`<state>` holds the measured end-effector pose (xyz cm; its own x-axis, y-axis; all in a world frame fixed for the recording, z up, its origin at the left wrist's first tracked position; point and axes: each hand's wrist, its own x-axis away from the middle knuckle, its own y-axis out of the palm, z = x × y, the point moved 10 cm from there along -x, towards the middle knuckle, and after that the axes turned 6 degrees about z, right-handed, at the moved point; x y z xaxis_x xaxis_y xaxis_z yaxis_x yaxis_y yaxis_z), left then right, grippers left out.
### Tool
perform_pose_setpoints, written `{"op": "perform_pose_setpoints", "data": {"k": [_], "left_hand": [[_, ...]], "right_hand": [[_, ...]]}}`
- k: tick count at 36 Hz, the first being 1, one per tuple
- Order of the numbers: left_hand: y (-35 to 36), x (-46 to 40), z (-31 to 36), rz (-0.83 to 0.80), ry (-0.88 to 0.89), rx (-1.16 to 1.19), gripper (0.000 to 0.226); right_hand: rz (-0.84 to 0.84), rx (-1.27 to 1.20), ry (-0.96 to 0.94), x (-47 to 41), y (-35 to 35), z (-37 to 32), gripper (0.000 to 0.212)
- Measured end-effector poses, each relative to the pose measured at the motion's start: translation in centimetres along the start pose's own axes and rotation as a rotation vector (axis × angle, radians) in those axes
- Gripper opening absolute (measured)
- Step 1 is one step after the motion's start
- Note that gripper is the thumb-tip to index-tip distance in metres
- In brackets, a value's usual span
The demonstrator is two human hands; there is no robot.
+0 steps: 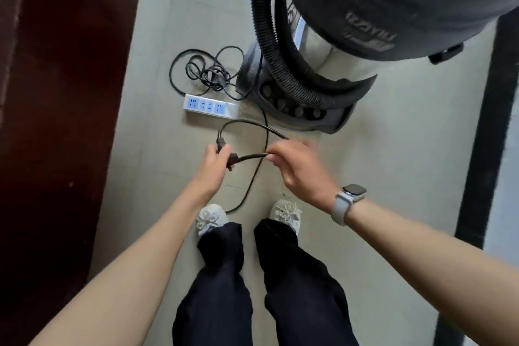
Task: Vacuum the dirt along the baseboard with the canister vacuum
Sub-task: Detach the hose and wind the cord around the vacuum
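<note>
Your left hand (214,160) grips the black plug (228,156). Your right hand (295,166) pinches the black cord (252,156) a little way along from it. Both hands are above the floor, near the white power strip (210,107). The big canister vacuum (365,8) stands just behind the strip, with its ribbed hose (269,45) looped around it.

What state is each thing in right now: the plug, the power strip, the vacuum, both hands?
Dark plug on black cord: unplugged, held in the air.
White power strip with blue sockets: on the floor, sockets empty.
Dark canister vacuum: standing on the floor, ribbed black hose looped around it.
Left hand: grips the plug.
Right hand: pinches the cord.
</note>
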<state>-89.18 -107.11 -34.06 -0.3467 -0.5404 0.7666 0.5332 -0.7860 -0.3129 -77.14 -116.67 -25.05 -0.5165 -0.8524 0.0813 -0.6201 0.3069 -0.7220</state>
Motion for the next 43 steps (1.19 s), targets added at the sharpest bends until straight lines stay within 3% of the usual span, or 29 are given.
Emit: {"op": "perform_pose_setpoints", "data": {"k": [5,8,11,15,18,21,23,26,30,36,40,43], "left_hand": [[1.6,7.6,4.3,-0.189,0.039,0.007,0.034],[0.6,10.9,6.6,-0.21,0.13,-0.135,0.024],[-0.4,13.9,8.7,-0.208,0.177,-0.268,0.02],[-1.9,17.9,13.4,-0.188,0.155,-0.084,0.022],[-2.6,20.5,17.3,-0.146,0.137,0.158,0.026],[-3.3,22.4,21.0,-0.117,0.131,0.342,0.029],[-3.7,23.6,23.8,-0.123,0.162,0.43,0.028],[-5.1,25.0,27.8,-0.118,0.213,0.51,0.026],[-8.2,26.2,31.1,-0.129,0.267,0.541,0.018],[-9.3,27.9,30.7,-0.185,0.374,0.073,0.039],[-5.5,29.9,29.1,-0.423,0.459,-0.221,0.07],[-3.8,31.4,28.8,-0.497,0.562,-0.276,0.053]], "right_hand": [[0.186,-0.156,0.239,2.4,-8.4,0.1,0.036],[0.347,-0.25,0.449,4.4,-13.5,1.7,0.023],[0.383,-0.268,0.57,6.2,-16.7,2.0,0.015],[0.248,-0.188,0.594,7.6,-17.2,-0.4,0.041],[-0.002,-0.293,0.513,7.7,-15.2,-5.1,0.058],[-0.348,-0.424,0.412,8.1,-12.0,-11.3,0.062],[-0.4,-0.554,0.442,7.7,-11.6,-14.4,0.053],[-0.277,-0.643,0.428,5.7,-13.6,-17.3,0.024],[-0.014,-0.663,0.441,4.4,-19.7,-18.1,0.026],[0.243,-0.958,0.578,2.9,-29.1,-19.4,0.023],[0.354,-1.102,0.569,1.1,-32.7,-21.0,0.024],[0.416,-1.185,0.547,1.0,-35.0,-22.7,0.024]]}}
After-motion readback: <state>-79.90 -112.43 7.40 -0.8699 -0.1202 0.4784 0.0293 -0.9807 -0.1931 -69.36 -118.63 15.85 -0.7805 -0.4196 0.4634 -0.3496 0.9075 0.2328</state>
